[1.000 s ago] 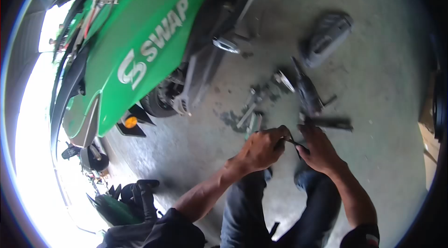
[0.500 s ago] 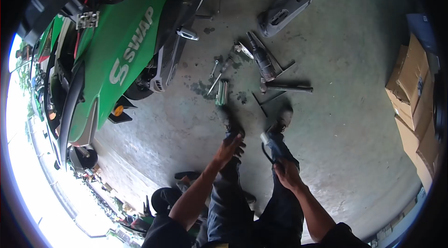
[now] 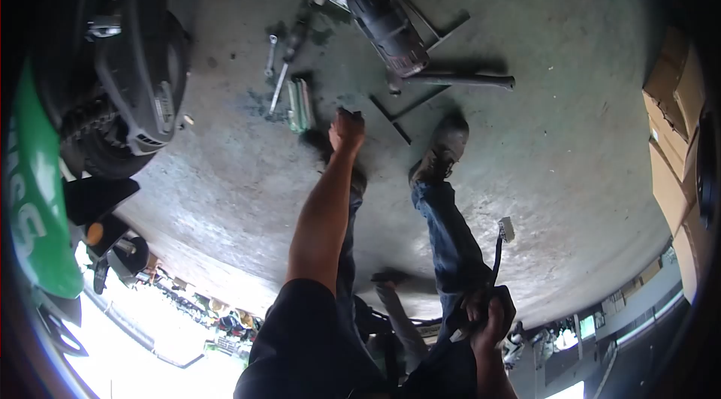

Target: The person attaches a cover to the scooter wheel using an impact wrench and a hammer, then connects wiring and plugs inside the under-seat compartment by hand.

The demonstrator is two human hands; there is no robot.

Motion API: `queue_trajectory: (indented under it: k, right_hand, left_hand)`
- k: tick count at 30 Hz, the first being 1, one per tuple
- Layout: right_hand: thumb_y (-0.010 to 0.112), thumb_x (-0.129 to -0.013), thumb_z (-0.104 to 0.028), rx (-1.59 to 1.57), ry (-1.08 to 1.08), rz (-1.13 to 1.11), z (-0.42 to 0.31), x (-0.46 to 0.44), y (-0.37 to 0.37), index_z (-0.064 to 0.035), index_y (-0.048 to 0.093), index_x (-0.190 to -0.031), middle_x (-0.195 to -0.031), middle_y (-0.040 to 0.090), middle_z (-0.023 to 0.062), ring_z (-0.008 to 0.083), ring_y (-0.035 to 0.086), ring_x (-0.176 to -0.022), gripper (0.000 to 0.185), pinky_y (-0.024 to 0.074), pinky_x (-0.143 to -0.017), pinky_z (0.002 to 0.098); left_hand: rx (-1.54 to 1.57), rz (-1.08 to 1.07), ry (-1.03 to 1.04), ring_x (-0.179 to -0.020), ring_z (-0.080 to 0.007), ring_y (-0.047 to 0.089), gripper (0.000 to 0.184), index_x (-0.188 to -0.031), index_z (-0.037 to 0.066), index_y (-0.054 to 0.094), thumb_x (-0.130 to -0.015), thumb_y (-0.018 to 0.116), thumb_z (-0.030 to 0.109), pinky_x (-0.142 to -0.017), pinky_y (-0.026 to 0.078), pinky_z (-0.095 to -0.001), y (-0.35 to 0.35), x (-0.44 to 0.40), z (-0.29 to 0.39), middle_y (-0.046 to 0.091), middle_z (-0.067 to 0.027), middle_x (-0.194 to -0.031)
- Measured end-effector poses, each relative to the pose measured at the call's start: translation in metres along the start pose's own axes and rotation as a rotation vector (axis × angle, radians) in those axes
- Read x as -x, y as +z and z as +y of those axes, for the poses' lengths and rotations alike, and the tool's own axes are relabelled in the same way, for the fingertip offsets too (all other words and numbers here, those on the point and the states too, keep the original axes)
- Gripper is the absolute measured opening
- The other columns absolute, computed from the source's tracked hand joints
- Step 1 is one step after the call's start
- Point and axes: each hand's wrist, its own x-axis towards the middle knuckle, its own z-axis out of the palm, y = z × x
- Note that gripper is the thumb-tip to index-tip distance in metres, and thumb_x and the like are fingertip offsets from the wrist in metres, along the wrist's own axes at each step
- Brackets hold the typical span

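My left hand [image 3: 347,133] reaches down over the floor beside my left shoe, its fingers curled closed. Whatever they may hold is too dark to make out. Just left of that hand lies a green and silver hex key set [image 3: 300,106], or something of that look. By my right thigh, my right hand [image 3: 490,320] is closed on a black cable [image 3: 497,258] that sticks up and ends in a white connector [image 3: 506,229]. Dark shapes around the fingers hide the rest of the cable.
On the floor ahead lie a large black power tool [image 3: 387,27], a hammer [image 3: 458,80], a T-handle wrench [image 3: 398,115], a screwdriver [image 3: 289,61] and a combination wrench [image 3: 271,55]. A green motorbike [image 3: 45,196] stands left. Cardboard boxes [image 3: 672,143] stand right.
My view has tipped downward and come closer to the tools. My left hand has moved forward to the floor and closed. My right hand has drawn back with the cable, its connector now pointing up.
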Motion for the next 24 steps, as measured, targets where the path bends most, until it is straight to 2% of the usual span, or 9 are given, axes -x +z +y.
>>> queue_trajectory:
  k: [5, 8, 11, 14, 16, 17, 19, 22, 24]
  right_hand:
    - [0.051, -0.096, -0.031, -0.269, 0.12, -0.089, 0.016, 0.022, 0.0, -0.0053, 0.055, -0.09, -0.07, 0.047, 0.0012, 0.0118, 0.045, -0.059, 0.026, 0.0414, -0.058, 0.0295]
    - [0.055, -0.094, -0.03, -0.298, 0.17, -0.087, 0.013, 0.034, -0.001, -0.0052, 0.058, -0.095, -0.076, 0.052, 0.0011, 0.0124, 0.048, -0.062, 0.025, 0.0413, -0.058, 0.0289]
    - [0.054, -0.094, -0.029, -0.298, 0.206, -0.046, -0.005, 0.05, -0.005, -0.0058, 0.058, -0.095, -0.076, 0.052, 0.0012, 0.0122, 0.048, -0.061, 0.023, 0.0415, -0.056, 0.0296]
    - [0.054, -0.093, -0.029, -0.299, 0.186, 0.015, -0.003, 0.056, -0.019, -0.0075, 0.056, -0.09, -0.073, 0.05, 0.0011, 0.0123, 0.046, -0.059, 0.022, 0.0417, -0.054, 0.0301]
    - [0.054, -0.093, -0.03, -0.312, 0.202, 0.098, 0.006, 0.057, -0.03, -0.0083, 0.055, -0.088, -0.072, 0.049, 0.0009, 0.0125, 0.045, -0.058, 0.022, 0.0419, -0.053, 0.0302]
    - [0.053, -0.093, -0.03, -0.323, 0.195, 0.101, 0.013, 0.057, -0.037, -0.0093, 0.054, -0.086, -0.071, 0.047, 0.0007, 0.0127, 0.044, -0.057, 0.022, 0.0419, -0.053, 0.0302]
    - [0.053, -0.093, -0.031, -0.317, 0.196, 0.117, 0.02, 0.06, -0.05, -0.0103, 0.052, -0.084, -0.069, 0.046, 0.0004, 0.0128, 0.043, -0.056, 0.023, 0.0419, -0.052, 0.0301]
    - [0.052, -0.094, -0.029, -0.368, 0.239, 0.135, 0.013, 0.067, -0.045, -0.012, 0.048, -0.078, -0.067, 0.043, 0.0009, 0.0149, 0.044, -0.056, 0.023, 0.0456, -0.056, 0.0322]
    - [0.052, -0.094, -0.03, -0.333, 0.209, 0.092, 0.013, 0.07, -0.045, -0.0125, 0.05, -0.082, -0.067, 0.043, 0.0005, 0.014, 0.044, -0.057, 0.022, 0.0443, -0.055, 0.0313]
  left_hand:
    - [0.223, 0.235, 0.268, -0.086, -0.0336, 0.07, 0.034, -0.098, 0.004, 0.064, -0.085, 0.068, 0.036, -0.075, 0.054, -0.0442, -0.167, 0.063, 0.06, 0.072, -0.016, -0.089]
    - [0.702, 0.366, 0.514, -0.069, -0.0298, 0.067, 0.031, -0.1, 0.006, 0.056, -0.084, 0.074, 0.027, -0.063, 0.05, -0.0392, -0.288, 0.075, 0.124, 0.068, -0.0143, -0.074]
    - [0.732, 0.452, 0.605, -0.061, -0.0303, 0.066, 0.028, -0.1, 0.006, 0.055, -0.085, 0.073, 0.022, -0.057, 0.047, -0.0387, -0.431, 0.095, 0.205, 0.067, -0.0118, -0.07]
    - [0.553, 0.827, 0.787, -0.062, -0.0167, 0.068, 0.023, -0.105, 0.002, 0.061, -0.09, 0.067, 0.018, -0.052, 0.049, -0.0298, -0.513, 0.041, 0.244, 0.069, -0.0107, -0.073]
    - [0.478, 1.011, 0.702, -0.066, -0.0194, 0.07, 0.021, -0.104, 0.0, 0.061, -0.09, 0.065, 0.016, -0.051, 0.051, -0.0307, -0.547, 0.021, 0.261, 0.071, -0.0106, -0.079]
    - [0.487, 1.006, 0.698, -0.066, -0.0194, 0.07, 0.021, -0.104, 0.0, 0.061, -0.09, 0.065, 0.016, -0.051, 0.051, -0.0307, -0.564, 0.011, 0.264, 0.071, -0.0106, -0.079]
    - [0.903, 0.463, 0.633, -0.072, -0.0228, 0.072, 0.022, -0.106, 0.002, 0.06, -0.087, 0.064, 0.014, -0.057, 0.053, -0.0357, -0.579, -0.001, 0.259, 0.07, -0.0126, -0.084]
    - [1.001, 0.365, 0.615, -0.068, -0.0227, 0.071, 0.024, -0.109, 0.001, 0.058, -0.088, 0.061, 0.011, -0.054, 0.054, -0.0344, -0.568, 0.035, 0.246, 0.069, -0.0126, -0.085]
    - [0.877, 0.415, 0.877, -0.065, -0.0191, 0.07, 0.026, -0.115, 0.0, 0.056, -0.092, 0.06, 0.011, -0.049, 0.052, -0.0289, -0.539, 0.053, 0.217, 0.069, -0.0107, -0.093]
